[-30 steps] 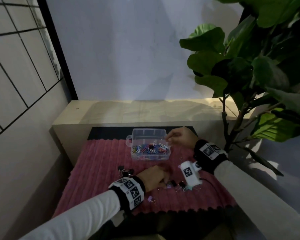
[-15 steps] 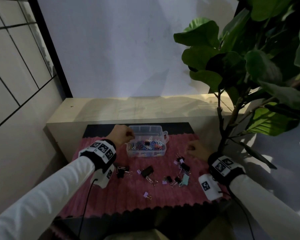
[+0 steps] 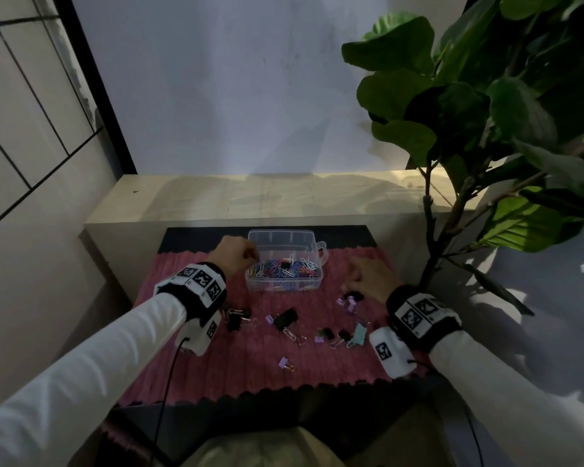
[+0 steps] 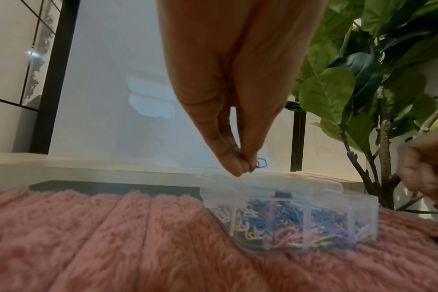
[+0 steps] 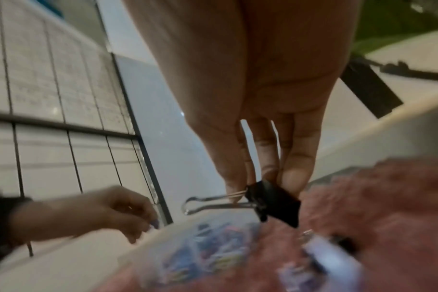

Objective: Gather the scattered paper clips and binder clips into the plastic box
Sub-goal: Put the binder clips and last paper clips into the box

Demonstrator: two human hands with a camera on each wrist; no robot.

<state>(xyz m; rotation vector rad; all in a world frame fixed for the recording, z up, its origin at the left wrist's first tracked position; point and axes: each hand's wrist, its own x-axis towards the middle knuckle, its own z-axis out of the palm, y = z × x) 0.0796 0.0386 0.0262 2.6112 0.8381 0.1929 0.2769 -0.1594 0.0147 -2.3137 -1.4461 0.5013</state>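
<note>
Step in hand: I am mid-gather, both hands loaded, one drop about to happen.
Left hand [image 4: 238,110]: fingertips pressed together, pinching a blue paper clip [image 4: 259,164] just above the near-left rim of the plastic box [image 3: 284,286], centre of the head view.
Right hand [image 5: 263,118]: pinching a black binder clip [image 5: 273,201] just off the pink mat [image 3: 216,358], right of the box.
Box: open, already holding many coloured clips.
Loose clips [image 3: 285,320]: several binder clips lie scattered on the mat, lower centre of the head view.
Next move: I judge the left fingers should part over the box, then the right hand carries its clip across.
</note>
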